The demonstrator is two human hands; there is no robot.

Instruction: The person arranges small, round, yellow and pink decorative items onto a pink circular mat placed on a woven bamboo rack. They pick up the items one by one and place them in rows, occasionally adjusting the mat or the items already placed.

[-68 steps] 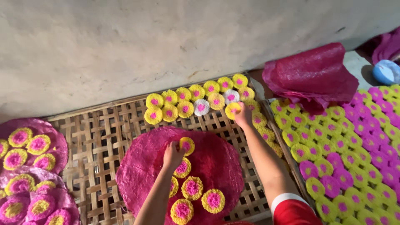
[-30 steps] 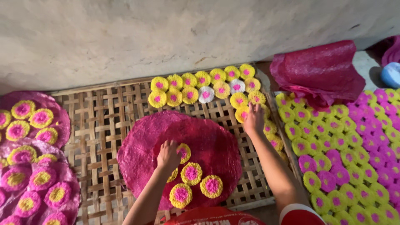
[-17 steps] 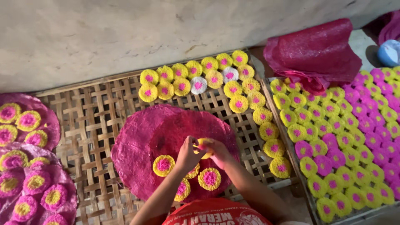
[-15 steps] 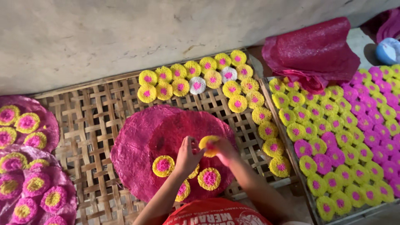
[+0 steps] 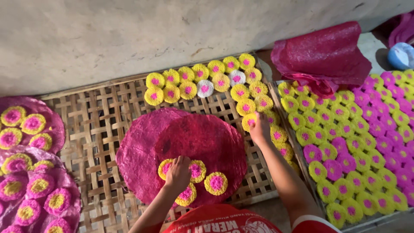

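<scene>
- Here, in the head view, the left hand [image 5: 177, 172] rests fingers-down on the small yellow-and-pink discs [image 5: 198, 170] that lie on the big magenta sheet [image 5: 189, 142]; it covers one or two of them, and whether it pinches one I cannot tell.
- The right hand [image 5: 260, 128] is stretched out to about 2 o'clock of that sheet, fingers curled narrow over a yellow disc [image 5: 249, 122] at the end of the curved row of discs [image 5: 202, 80] on the woven bamboo tray [image 5: 92, 129]. It looks to be setting that disc down or pressing it into line, touching it from above.
- The row runs along the tray's far edge from 11 o'clock round to 3 o'clock, discs touching one another; two pale ones [image 5: 205, 87] sit among the yellow.
- As a judgement, the step in hand is moving discs off the sheet into the row, one at a time: a few are left on the sheet near 6 o'clock.
- A following move would call for a light pinch at a disc's edge, since they look thin and brittle, and a spot just beside the last one laid.
- At 3 o'clock a second tray [image 5: 371, 218] is packed with yellow and pink discs; at 1 o'clock lies a crumpled stack of magenta sheets [image 5: 323, 56]; at 9 o'clock more sheets [image 5: 60, 129] carry discs.
</scene>
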